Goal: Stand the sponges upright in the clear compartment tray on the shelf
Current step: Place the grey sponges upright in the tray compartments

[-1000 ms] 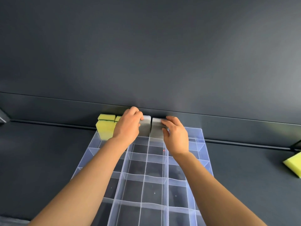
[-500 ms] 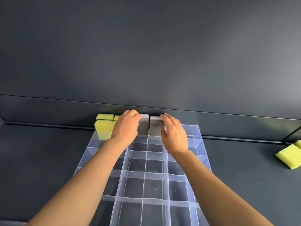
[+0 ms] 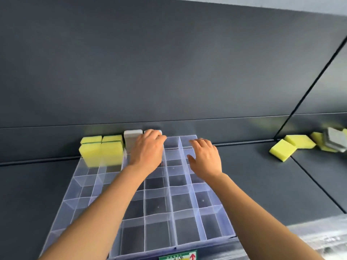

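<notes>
the clear compartment tray (image 3: pixel 187 231) lies on the dark shelf (image 3: pixel 37 194), its far row by the back wall. two yellow sponges (image 3: pixel 111 152) stand upright in the far-left compartments, with a grey sponge (image 3: pixel 132 140) just right of them. the left hand (image 3: pixel 148 152) hides most of a second grey sponge (image 3: pixel 159 131), its fingers curled together over the top. the right hand (image 3: pixel 205 158) hovers above the far-right compartments, fingers loosely spread, holding nothing. loose sponges (image 3: pixel 282 152) lie piled at far right.
</notes>
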